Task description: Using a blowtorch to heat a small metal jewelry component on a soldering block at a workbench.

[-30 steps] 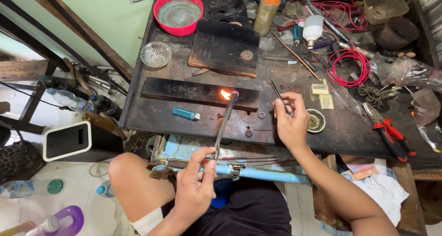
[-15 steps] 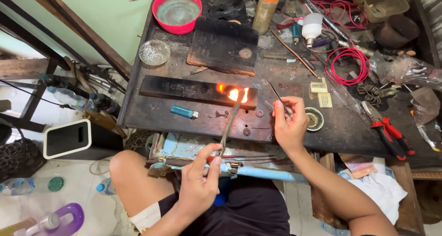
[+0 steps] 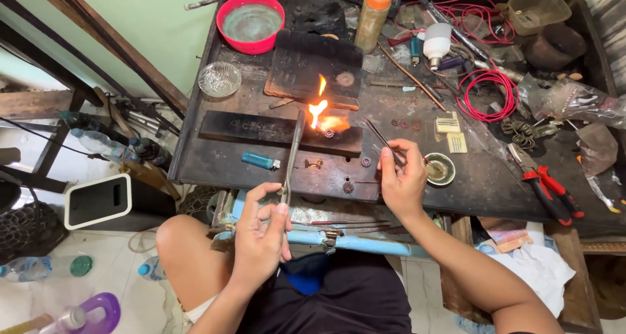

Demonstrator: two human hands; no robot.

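**Flame on the charred block**

Left hand [image 3: 261, 233] pinches the torch [image 3: 291, 153], nozzle at the charred block [image 3: 277, 130]; flame [image 3: 321, 112] over a small ring [image 3: 329, 133] on its right end. Right hand [image 3: 402, 181], right of the block, grips tweezers [image 3: 381, 140]. Blue lighter [image 3: 259, 160] just below the block.

Soft, even daylight fills the scene, brightest on the pale tiled floor [image 3: 39, 243] at lower left. An orange flame [image 3: 319, 112] glows overexposed against the dark, sooty metal workbench [image 3: 215, 164]. Shadows are faint. Focus is sharp, with wide-angle bending at the edges.
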